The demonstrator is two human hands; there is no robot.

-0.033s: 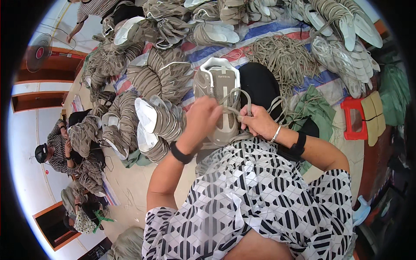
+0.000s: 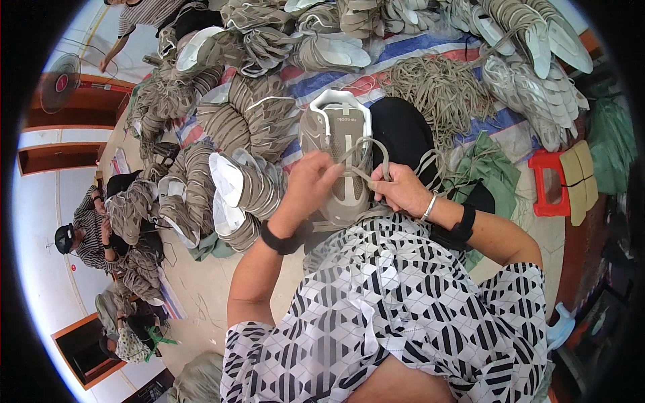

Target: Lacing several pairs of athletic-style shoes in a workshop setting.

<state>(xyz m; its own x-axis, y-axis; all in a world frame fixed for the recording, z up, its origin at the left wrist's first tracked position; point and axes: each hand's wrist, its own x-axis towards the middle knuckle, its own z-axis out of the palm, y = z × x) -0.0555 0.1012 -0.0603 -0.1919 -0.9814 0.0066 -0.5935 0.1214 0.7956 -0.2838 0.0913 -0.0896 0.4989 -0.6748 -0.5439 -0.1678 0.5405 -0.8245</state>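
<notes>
A taupe shoe upper [image 2: 346, 127] with a white-lined collar lies in front of me, toe toward my body. A flat taupe shoelace [image 2: 366, 142] loops above its throat. My left hand [image 2: 310, 180] is at the upper's left side, fingers closed on the lace; some fingertips are hidden and slightly blurred. To the right, my right hand [image 2: 401, 189] pinches the lace between thumb and forefinger. More lace trails past it on the right. A black rounded pad [image 2: 403, 138] sits right beside the upper.
Stacked shoe uppers [image 2: 252, 188] stand at left, with more at the back. A heap of loose laces [image 2: 437, 91] lies on a striped sheet [image 2: 416, 46]. Green sacking [image 2: 487, 168] and a red plastic stool [image 2: 547, 183] are at right. Other people [image 2: 87, 228] work at far left.
My left hand has shifted very slightly by the lace. My right hand keeps its pinch, and the upper stays in place.
</notes>
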